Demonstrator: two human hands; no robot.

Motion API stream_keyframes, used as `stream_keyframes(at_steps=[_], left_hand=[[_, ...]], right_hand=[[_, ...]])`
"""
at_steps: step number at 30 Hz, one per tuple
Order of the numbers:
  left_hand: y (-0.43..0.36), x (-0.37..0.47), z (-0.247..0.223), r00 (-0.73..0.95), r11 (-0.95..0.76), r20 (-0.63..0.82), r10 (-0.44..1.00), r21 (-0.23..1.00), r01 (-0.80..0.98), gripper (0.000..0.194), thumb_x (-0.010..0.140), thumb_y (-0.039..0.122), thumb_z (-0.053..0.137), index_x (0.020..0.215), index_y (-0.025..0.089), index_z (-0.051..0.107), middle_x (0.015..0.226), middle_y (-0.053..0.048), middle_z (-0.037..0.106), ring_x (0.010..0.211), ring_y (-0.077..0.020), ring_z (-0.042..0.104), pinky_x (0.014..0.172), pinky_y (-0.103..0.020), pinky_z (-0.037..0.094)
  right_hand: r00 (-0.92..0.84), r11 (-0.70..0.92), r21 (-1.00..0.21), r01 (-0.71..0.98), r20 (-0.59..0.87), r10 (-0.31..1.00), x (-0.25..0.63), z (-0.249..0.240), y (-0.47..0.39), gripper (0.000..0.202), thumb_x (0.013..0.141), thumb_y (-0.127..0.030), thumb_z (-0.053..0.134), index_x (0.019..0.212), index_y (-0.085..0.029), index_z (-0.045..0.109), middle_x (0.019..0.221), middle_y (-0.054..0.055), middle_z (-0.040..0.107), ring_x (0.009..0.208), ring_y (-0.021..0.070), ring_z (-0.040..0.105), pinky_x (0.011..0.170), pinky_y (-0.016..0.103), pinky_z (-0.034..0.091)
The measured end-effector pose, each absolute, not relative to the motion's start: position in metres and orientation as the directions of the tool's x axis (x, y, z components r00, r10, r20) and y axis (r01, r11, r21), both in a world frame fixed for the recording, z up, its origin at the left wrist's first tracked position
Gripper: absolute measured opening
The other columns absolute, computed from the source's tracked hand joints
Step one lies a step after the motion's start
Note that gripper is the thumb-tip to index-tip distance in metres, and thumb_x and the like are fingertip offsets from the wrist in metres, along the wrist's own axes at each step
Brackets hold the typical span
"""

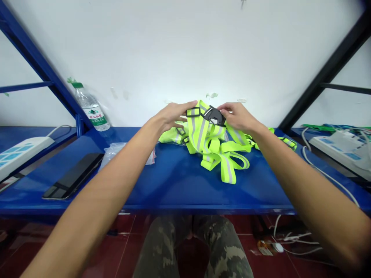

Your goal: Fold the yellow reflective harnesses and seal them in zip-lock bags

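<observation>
A tangle of neon yellow straps (pixel 228 170) with grey reflective stripes hangs and lies at the middle of the blue table. Its upper left edge, near a black slider, is pinched by my left hand (pixel 174 115), the other fingers spread. My right hand (pixel 236 115) grips the strap beside a black plastic buckle (pixel 214 116), with fingers bent around it. Behind my left hand lies more yellow strap (pixel 171 136) in what looks like clear plastic. Another strap piece with a black slider (pixel 288 143) lies beyond my right forearm.
On the blue table (pixel 179 189), a black phone (pixel 74 175) and clear plastic bags (pixel 113 151) lie at left. A water bottle (pixel 92 108) leans near the wall. White power strips (pixel 21 152) with cables flank both sides. Blue frame posts rise left, dark ones right.
</observation>
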State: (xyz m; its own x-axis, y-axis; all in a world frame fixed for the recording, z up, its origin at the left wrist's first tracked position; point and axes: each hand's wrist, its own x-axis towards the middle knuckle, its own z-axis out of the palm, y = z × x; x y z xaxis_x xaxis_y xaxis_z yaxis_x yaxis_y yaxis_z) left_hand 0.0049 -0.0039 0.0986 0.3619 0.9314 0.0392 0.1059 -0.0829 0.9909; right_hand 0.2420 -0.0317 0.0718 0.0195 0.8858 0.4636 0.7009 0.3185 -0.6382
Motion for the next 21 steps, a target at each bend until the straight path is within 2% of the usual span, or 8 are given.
stream_keyframes(at_steps=[3, 5, 7, 9, 13, 17, 19, 21], left_hand=[[-0.011, 0.018, 0.093, 0.307, -0.171, 0.099, 0.946, 0.960, 0.220, 0.046, 0.063, 0.036, 0.087, 0.098, 0.017, 0.063, 0.093, -0.013, 0.069, 0.104, -0.0346, 0.064, 0.080, -0.038, 0.050], [-0.012, 0.028, 0.088, 0.325, -0.257, 0.158, 0.932, 0.922, 0.290, 0.051, 0.057, 0.021, 0.088, 0.100, 0.017, 0.062, 0.091, -0.010, 0.069, 0.096, -0.0314, 0.065, 0.079, -0.037, 0.050], [-0.007, 0.031, 0.084, 0.358, -0.277, 0.157, 0.921, 0.908, 0.314, 0.049, 0.056, 0.011, 0.083, 0.100, 0.018, 0.061, 0.086, -0.006, 0.068, 0.085, -0.0265, 0.066, 0.075, -0.036, 0.050], [0.000, 0.027, 0.084, 0.373, -0.207, 0.104, 0.922, 0.947, 0.247, 0.046, 0.059, 0.008, 0.079, 0.101, 0.018, 0.061, 0.080, -0.004, 0.067, 0.075, -0.0221, 0.066, 0.070, -0.035, 0.050], [0.008, 0.004, 0.088, 0.496, -0.029, 0.043, 0.867, 0.999, -0.036, 0.048, 0.063, 0.013, 0.082, 0.107, 0.017, 0.063, 0.073, -0.001, 0.063, 0.060, -0.0133, 0.062, 0.066, -0.030, 0.051], [0.005, -0.005, 0.094, 0.560, 0.090, 0.089, 0.823, 0.955, -0.283, 0.033, 0.068, 0.022, 0.076, 0.099, 0.014, 0.065, 0.055, 0.008, 0.040, 0.045, -0.0064, 0.043, 0.055, -0.024, 0.048], [0.005, -0.002, 0.098, 0.534, 0.064, 0.095, 0.840, 0.961, -0.271, 0.035, 0.065, 0.015, 0.074, 0.099, 0.015, 0.065, 0.057, 0.007, 0.040, 0.044, -0.0051, 0.038, 0.051, -0.022, 0.044], [0.007, 0.004, 0.104, 0.476, -0.005, 0.099, 0.874, 0.981, -0.195, 0.044, 0.062, 0.005, 0.071, 0.104, 0.016, 0.065, 0.065, 0.004, 0.049, 0.048, -0.0052, 0.042, 0.053, -0.022, 0.045]], right_hand=[[0.059, 0.304, -0.627, 0.717, 0.489, 0.870, 0.234, 0.081, -0.037, 0.022, 0.088, -0.021, 0.056, 0.105, -0.021, 0.070, 0.091, 0.005, 0.067, 0.089, 0.0205, 0.062, 0.089, 0.040, 0.053], [0.086, 0.311, -0.682, 0.662, 0.481, 0.872, 0.228, 0.088, -0.042, 0.019, 0.088, -0.022, 0.058, 0.102, -0.020, 0.071, 0.087, 0.004, 0.066, 0.084, 0.0189, 0.062, 0.082, 0.037, 0.054], [0.131, 0.319, -0.767, 0.557, 0.461, 0.878, 0.228, 0.097, -0.046, 0.013, 0.087, -0.024, 0.062, 0.094, -0.019, 0.072, 0.082, 0.004, 0.066, 0.076, 0.0169, 0.061, 0.073, 0.033, 0.055], [0.180, 0.288, -0.834, 0.471, 0.410, 0.894, 0.234, 0.106, -0.051, 0.011, 0.081, -0.028, 0.073, 0.085, -0.018, 0.072, 0.076, 0.004, 0.067, 0.068, 0.0154, 0.060, 0.062, 0.030, 0.053], [0.169, 0.126, -0.868, 0.480, 0.232, 0.958, 0.260, 0.115, -0.057, 0.032, 0.060, -0.039, 0.091, 0.072, -0.017, 0.072, 0.063, 0.004, 0.066, 0.054, 0.0138, 0.054, 0.045, 0.026, 0.042], [0.041, 0.123, -0.901, 0.416, 0.153, 0.987, 0.273, 0.102, -0.056, 0.031, 0.065, -0.046, 0.087, 0.069, -0.020, 0.071, 0.064, 0.002, 0.068, 0.058, 0.0140, 0.058, 0.048, 0.026, 0.047], [-0.010, 0.142, -0.894, 0.425, 0.152, 0.988, 0.273, 0.092, -0.055, 0.032, 0.067, -0.049, 0.086, 0.068, -0.021, 0.070, 0.064, 0.000, 0.067, 0.061, 0.0135, 0.058, 0.052, 0.025, 0.049], [-0.040, 0.162, -0.896, 0.414, 0.160, 0.986, 0.273, 0.084, -0.055, 0.034, 0.071, -0.051, 0.083, 0.066, -0.020, 0.069, 0.064, 0.000, 0.067, 0.062, 0.0132, 0.058, 0.054, 0.024, 0.049]])
